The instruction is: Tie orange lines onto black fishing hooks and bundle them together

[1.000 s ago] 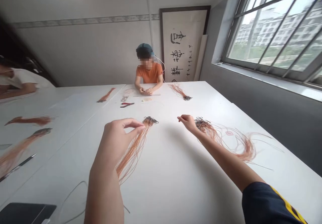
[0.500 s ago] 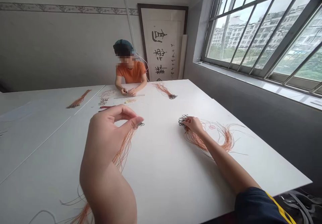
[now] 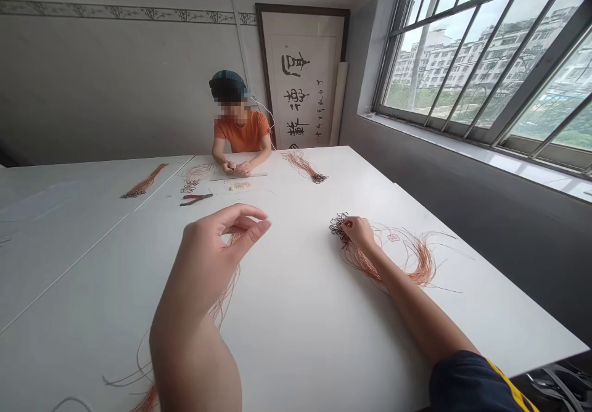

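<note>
The hands are well apart over the white surface (image 3: 296, 325). The left hand (image 3: 215, 248) is raised, its thumb and index finger curved toward each other with their tips almost meeting; whether anything thin sits between them cannot be made out. Behind and beneath it lies a bundle of thin copper-coloured strands (image 3: 227, 301), mostly hidden by the hand and wrist, with some showing through the ring of the fingers and more along the wrist's right side. More reddish strands (image 3: 148, 398) spread out to the left of that forearm, toward the near edge of the view.

The right hand (image 3: 361, 232) reaches forward and down, fingers bunched together at the dark looped ends (image 3: 337, 224) of a second copper-coloured bundle (image 3: 420, 263). Whether the fingertips are clamped on a loop or only touch the cluster is too small to tell. This bundle runs under the right wrist and curves out to its right, loose ends fanning over the surface. A small pinkish square mark (image 3: 393, 238) lies just right of the right hand.

Just beyond the left hand are red-handled pliers (image 3: 195, 200), with small yellowish pieces (image 3: 239, 186) farther off. A third bundle (image 3: 303, 166) lies ahead of and between the hands, near a seated co-worker in an orange top (image 3: 243, 133).
</note>
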Tool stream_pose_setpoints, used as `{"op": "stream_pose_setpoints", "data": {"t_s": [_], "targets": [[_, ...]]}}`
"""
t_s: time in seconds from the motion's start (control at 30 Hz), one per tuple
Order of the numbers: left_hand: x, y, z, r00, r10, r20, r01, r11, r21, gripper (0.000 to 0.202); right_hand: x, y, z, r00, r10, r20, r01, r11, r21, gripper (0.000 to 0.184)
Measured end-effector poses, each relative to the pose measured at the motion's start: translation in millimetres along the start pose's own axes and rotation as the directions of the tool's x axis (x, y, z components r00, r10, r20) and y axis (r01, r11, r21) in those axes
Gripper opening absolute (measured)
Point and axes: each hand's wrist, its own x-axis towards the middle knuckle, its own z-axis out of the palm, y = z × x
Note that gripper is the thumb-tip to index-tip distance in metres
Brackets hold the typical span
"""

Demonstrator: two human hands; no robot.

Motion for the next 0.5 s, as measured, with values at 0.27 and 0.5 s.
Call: {"op": "stream_pose_setpoints", "data": {"t_s": [0.27, 0.5], "targets": [[-2.5, 3.2, 1.6, 1.000, -0.006, -0.018, 0.006, 1.000, 0.017, 0.033, 0.1, 1.3, -6.2, 0.995, -0.027, -0.095, 0.022, 0.999, -0.046, 0.025], [-3.2, 6.4, 0.8, 1.000, -0.014, -0.019, 0.015, 0.999, 0.042, 0.032, 2.8, 4.9, 0.8, 0.987, -0.090, -0.132, 0.073, 0.989, -0.127, 0.027]]}}
